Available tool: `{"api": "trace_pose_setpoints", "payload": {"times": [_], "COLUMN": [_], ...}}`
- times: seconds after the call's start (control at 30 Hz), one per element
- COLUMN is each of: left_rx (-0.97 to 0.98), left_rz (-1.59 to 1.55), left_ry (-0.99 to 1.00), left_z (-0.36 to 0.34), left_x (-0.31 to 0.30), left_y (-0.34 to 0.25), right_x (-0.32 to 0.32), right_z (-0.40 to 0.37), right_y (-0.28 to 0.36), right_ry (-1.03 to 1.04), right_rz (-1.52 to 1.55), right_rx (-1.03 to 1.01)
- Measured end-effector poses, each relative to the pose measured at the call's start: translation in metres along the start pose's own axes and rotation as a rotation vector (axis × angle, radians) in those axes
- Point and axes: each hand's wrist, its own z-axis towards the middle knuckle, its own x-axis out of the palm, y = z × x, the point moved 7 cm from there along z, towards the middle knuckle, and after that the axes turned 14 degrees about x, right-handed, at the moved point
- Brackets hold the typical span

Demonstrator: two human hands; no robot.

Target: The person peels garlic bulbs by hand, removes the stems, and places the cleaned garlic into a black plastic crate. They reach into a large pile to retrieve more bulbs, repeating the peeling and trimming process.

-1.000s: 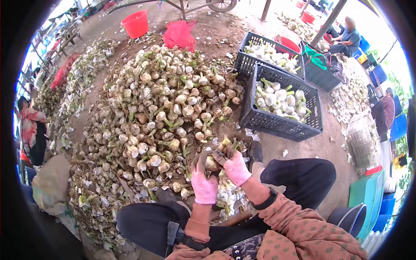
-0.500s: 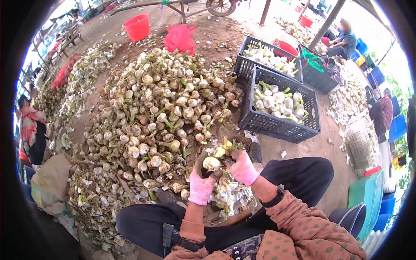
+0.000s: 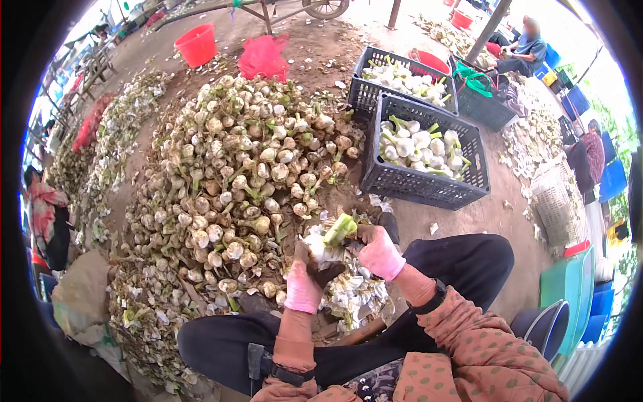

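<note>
Cradling white green-stemmed garlic bulb (image 3: 322, 250), seemingly for steadiness: pink-gloved left hand (image 3: 304, 283) | pink-gloved right hand (image 3: 379, 253): curled at right, grip unclear

Ahead of you, a red bucket (image 3: 195, 45) is standing near a crumpled red mesh bag (image 3: 263, 57), with a spoked wheel (image 3: 327, 9) showing beyond them. Off to your right, a person (image 3: 528, 52) is sitting by a post (image 3: 489, 31); nearer you, a dark bucket (image 3: 541, 328) is standing beside a green tub (image 3: 567, 295). To your left, a sack (image 3: 80, 283) is slumping.
</note>
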Motion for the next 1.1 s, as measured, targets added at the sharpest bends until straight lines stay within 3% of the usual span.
{"api": "trace_pose_setpoints", "payload": {"times": [0.03, 0.1, 0.17, 0.23, 0.3, 0.37, 0.4, 0.57, 0.67, 0.73, 0.77, 0.83, 0.87, 0.9, 0.97, 1.03, 1.1], "left_rx": [-0.002, 0.407, 0.349, 0.422, 0.337, 0.182, 0.162, 0.137, 0.219, 0.188, 0.161, 0.162, 0.200, 0.239, 0.244, 0.201, 0.202], "left_rz": [0.003, 0.393, 0.331, 0.353, 0.324, 0.196, 0.220, 0.271, 0.300, 0.305, 0.315, 0.290, 0.354, 0.418, 0.407, 0.418, 0.403], "left_ry": [0.001, -0.026, 0.003, 0.067, 0.080, 0.139, 0.132, 0.224, 0.271, 0.254, 0.258, 0.237, 0.258, 0.279, 0.280, 0.272, 0.249], "left_z": [0.003, 0.010, 0.006, 0.008, 0.005, 0.001, -0.001, -0.010, -0.008, -0.009, -0.006, -0.004, -0.002, -0.001, -0.001, 0.001, 0.001], "left_x": [-0.006, -0.016, -0.010, -0.013, -0.013, -0.006, 0.000, 0.009, 0.007, 0.002, 0.005, 0.010, 0.011, 0.012, 0.013, 0.011, 0.009], "left_y": [0.005, -0.018, -0.012, -0.009, -0.011, -0.004, -0.005, 0.007, 0.005, 0.004, 0.005, 0.005, 0.003, 0.002, 0.002, 0.002, 0.003], "right_x": [-0.002, 0.001, 0.005, 0.010, 0.006, -0.005, -0.008, -0.040, -0.050, -0.038, -0.041, -0.037, -0.032, -0.031, -0.018, -0.020, -0.021], "right_z": [0.001, 0.004, 0.007, 0.007, 0.007, 0.013, 0.016, 0.049, 0.059, 0.048, 0.046, 0.033, 0.022, 0.019, 0.011, 0.013, 0.015], "right_y": [-0.003, -0.011, -0.015, -0.012, -0.003, -0.004, -0.004, -0.041, -0.058, -0.040, -0.033, -0.014, 0.004, 0.007, 0.014, 0.012, 0.006], "right_ry": [-0.032, -0.033, -0.032, 0.024, -0.030, -0.129, -0.186, -0.503, -0.389, -0.330, -0.333, 0.063, 0.184, 0.179, 0.289, 0.262, 0.269], "right_rz": [-0.031, -0.016, -0.001, 0.003, -0.069, -0.171, -0.249, -0.463, -0.695, -0.831, -0.833, -0.170, -0.113, -0.112, -0.135, -0.186, -0.166], "right_rx": [0.048, 0.063, 0.077, 0.048, -0.002, 0.121, -0.010, 0.090, 0.203, -0.215, -0.214, -0.038, 0.043, 0.045, -0.037, -0.065, 0.147]}}
